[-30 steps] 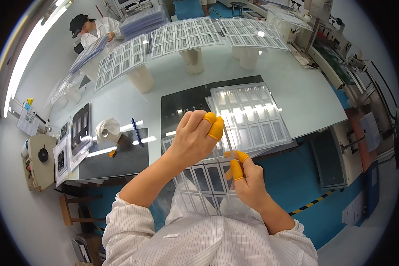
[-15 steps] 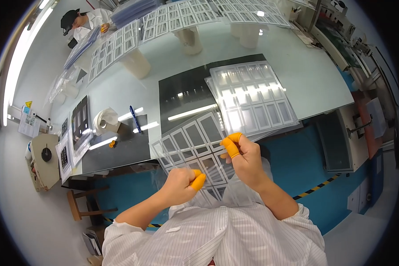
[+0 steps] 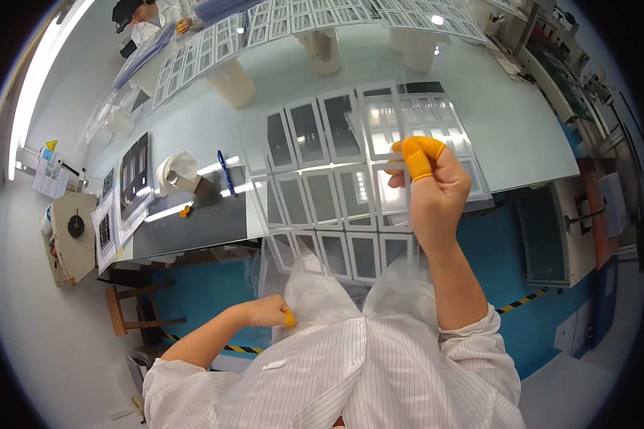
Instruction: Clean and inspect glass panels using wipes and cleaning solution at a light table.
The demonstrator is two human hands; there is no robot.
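Your right hand (image 3: 436, 189) is pinching a clear plastic sheet (image 3: 330, 194) at three o'clock, white-bordered rectangular windows (image 3: 355, 191) forming rows, your left hand (image 3: 268, 312) showing curled at seven, hold unclear

A strip light (image 3: 38, 77) shines upper left, glare streaks the table (image 3: 511, 136), and bowed edges darken.

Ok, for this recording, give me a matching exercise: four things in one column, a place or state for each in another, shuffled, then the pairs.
Column one:
1. Right hand
2. Left hand
3. Blue pen
4. Wooden stool

Column two:
A. On the blue floor
B. Gripping the clear windowed sheet
C. Right of the white bundle
D. Low, near the striped shirt

Pairs: 1-B, 2-D, 3-C, 4-A
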